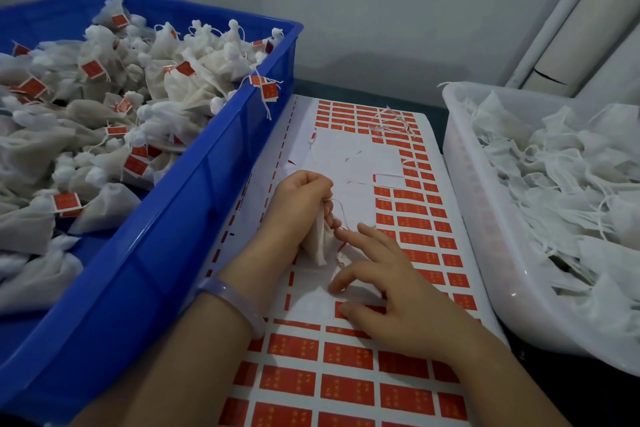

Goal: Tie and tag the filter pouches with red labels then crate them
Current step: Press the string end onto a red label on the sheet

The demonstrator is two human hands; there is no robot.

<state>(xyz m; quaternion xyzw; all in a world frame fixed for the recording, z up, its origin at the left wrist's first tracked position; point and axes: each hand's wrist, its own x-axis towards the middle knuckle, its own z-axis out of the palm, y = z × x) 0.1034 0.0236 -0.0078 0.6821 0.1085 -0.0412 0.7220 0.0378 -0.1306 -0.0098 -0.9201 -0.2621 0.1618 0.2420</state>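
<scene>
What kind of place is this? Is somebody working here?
Probably a small packing workshop. A blue crate is heaped with tagged pouches, a big sheet of red labels lies beside it, and a white bin holds many untagged pouches.

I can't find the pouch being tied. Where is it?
The pouch hangs from the left hand, above the label sheet, between the blue crate and white basket.

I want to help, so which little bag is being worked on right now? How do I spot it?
Find the long sheet of red labels lying between the blue crate and the white basket. Over its middle the left hand grips one small white pouch. It is the only pouch outside both bins and the only one in a hand.
</scene>
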